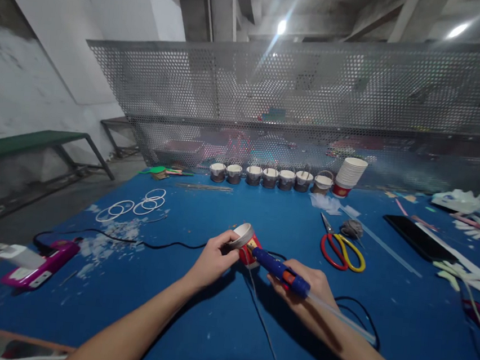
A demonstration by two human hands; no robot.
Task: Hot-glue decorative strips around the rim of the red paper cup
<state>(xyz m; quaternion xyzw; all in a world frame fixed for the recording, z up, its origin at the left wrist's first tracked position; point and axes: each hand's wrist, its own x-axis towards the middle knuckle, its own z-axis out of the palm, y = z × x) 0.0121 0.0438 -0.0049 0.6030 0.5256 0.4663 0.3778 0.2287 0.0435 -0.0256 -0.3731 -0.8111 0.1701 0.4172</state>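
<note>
My left hand (216,258) is closed round a red paper cup (251,253), tilted with its pale mouth toward the upper left. Grey yarn wraps the cup's rim, and a loose strand (262,312) trails from it toward the table's front edge. In my right hand (304,285) is a blue hot glue gun (281,270) with a clear glue stick (337,314) out of its back. The gun's nozzle is at the side of the cup, below the rim; whether it touches is hard to make out.
Several grey-wrapped cups (269,178) line the back, beside a stack of paper cups (350,176). Scissors (342,249), a grey yarn ball (352,229) and a black phone (419,238) lie right. White rings (149,205), a purple power strip (42,266) and a black cable (149,245) lie left.
</note>
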